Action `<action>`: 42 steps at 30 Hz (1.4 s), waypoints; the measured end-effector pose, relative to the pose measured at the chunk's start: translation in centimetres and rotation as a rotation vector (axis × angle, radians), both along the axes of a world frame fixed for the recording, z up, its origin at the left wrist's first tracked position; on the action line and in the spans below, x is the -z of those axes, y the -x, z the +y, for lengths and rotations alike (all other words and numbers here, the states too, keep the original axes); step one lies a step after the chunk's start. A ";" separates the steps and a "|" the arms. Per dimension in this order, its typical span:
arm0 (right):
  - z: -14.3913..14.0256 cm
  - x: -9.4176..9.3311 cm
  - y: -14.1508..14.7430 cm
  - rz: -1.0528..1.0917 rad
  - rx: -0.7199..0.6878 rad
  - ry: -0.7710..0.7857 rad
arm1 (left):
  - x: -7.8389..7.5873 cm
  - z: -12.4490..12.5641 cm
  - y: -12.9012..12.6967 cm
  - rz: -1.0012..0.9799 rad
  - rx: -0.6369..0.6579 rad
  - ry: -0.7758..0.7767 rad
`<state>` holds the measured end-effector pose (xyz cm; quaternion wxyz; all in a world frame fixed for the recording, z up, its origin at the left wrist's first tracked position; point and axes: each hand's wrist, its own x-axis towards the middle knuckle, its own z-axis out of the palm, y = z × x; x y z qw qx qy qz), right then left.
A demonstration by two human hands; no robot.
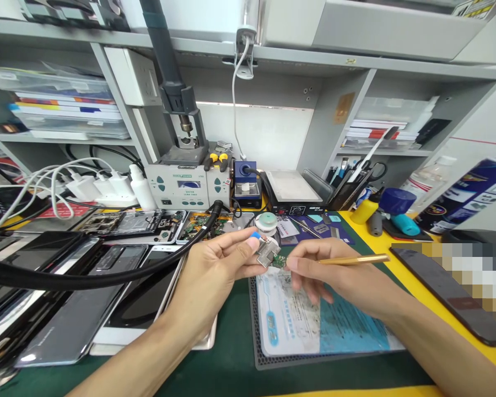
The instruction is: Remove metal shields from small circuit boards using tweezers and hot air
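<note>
left hand (215,264) pinching small circuit board (269,255), right hand (326,270) gripping gold tweezers (353,258), tips on board

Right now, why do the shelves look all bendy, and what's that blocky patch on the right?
In the head view, the wide lens bows the shelves towards the edges; the blocky patch is a pixelated area hiding whatever sits there. The right hand looks slightly smeared, while the left hand and small circuit board stay fairly sharp. Lighting is bright and even.
</note>
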<state>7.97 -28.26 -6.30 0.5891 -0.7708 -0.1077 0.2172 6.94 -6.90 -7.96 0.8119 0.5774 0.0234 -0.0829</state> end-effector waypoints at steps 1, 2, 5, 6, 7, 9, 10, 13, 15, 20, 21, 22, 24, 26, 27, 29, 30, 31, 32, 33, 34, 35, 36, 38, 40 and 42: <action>0.0 0.0 0.0 -0.004 0.002 0.003 | 0.0 0.0 0.0 0.003 0.001 0.003; 0.0 0.0 0.0 -0.009 0.004 0.006 | 0.0 -0.1 0.0 0.005 0.003 0.009; 0.1 0.0 -0.1 -0.018 0.013 0.014 | -0.1 -0.1 0.1 0.007 0.005 0.021; 0.1 0.0 -0.1 -0.018 0.016 0.014 | -0.2 -0.1 0.1 0.010 0.006 0.022; 0.1 0.0 -0.1 -0.018 0.019 0.015 | -0.2 -0.1 0.1 0.016 0.006 0.023; 0.1 0.0 -0.1 -0.021 0.018 0.018 | -0.3 -0.1 0.0 0.031 0.007 0.031; 0.1 0.0 -0.1 -0.022 0.016 0.020 | -0.3 -0.1 0.0 0.040 0.009 0.037; 0.1 0.0 0.0 -0.022 0.010 0.024 | -0.5 -0.1 0.1 0.064 0.037 0.065; 0.2 0.0 0.1 -0.023 0.015 0.029 | -0.7 -0.1 0.2 0.074 0.063 0.093; 0.3 -0.1 0.1 -0.023 0.036 0.042 | -0.5 0.0 0.2 0.049 0.090 0.128; 0.3 -0.1 0.1 -0.022 0.038 0.040 | -0.4 0.0 0.2 0.040 0.093 0.125; 0.3 -0.1 0.1 -0.021 0.041 0.036 | -0.3 0.0 0.2 0.034 0.095 0.122; 0.3 -0.1 0.1 -0.019 0.047 0.028 | -0.1 0.1 0.2 0.019 0.096 0.120; 0.3 -0.1 0.1 -0.018 0.053 0.020 | 0.0 0.2 0.2 0.011 0.090 0.111; 0.3 0.0 0.1 -0.018 0.054 0.014 | 0.0 0.2 0.2 0.006 0.089 0.105; 0.2 0.0 0.1 -0.015 0.056 -0.002 | -0.1 0.1 0.2 -0.008 0.089 0.092; 0.2 0.0 0.1 -0.011 0.056 -0.010 | -0.1 0.1 0.1 -0.013 0.088 0.089; 0.2 0.0 0.1 -0.008 0.057 -0.018 | -0.1 0.1 0.1 -0.018 0.086 0.090; 0.2 0.0 0.1 -0.004 0.059 -0.025 | -0.1 0.0 0.0 -0.021 0.084 0.093; 0.3 -0.1 0.1 0.000 0.064 -0.031 | -0.2 0.0 0.0 -0.020 0.082 0.097; 0.3 -0.1 0.1 0.003 0.072 -0.037 | -0.2 0.0 0.0 -0.018 0.079 0.101; 0.3 -0.1 0.1 0.006 0.078 -0.041 | -0.2 0.0 0.0 -0.014 0.079 0.104; 0.3 -0.1 0.1 0.006 0.085 -0.047 | -0.2 0.0 0.1 -0.007 0.077 0.106; 0.4 -0.1 0.1 0.007 0.091 -0.054 | -0.2 -0.1 0.1 0.007 0.071 0.112; 0.4 -0.1 0.1 0.007 0.089 -0.056 | -0.2 -0.2 0.1 0.013 0.067 0.119; 0.4 -0.1 0.1 0.009 0.090 -0.054 | -0.2 -0.2 0.0 0.010 0.063 0.119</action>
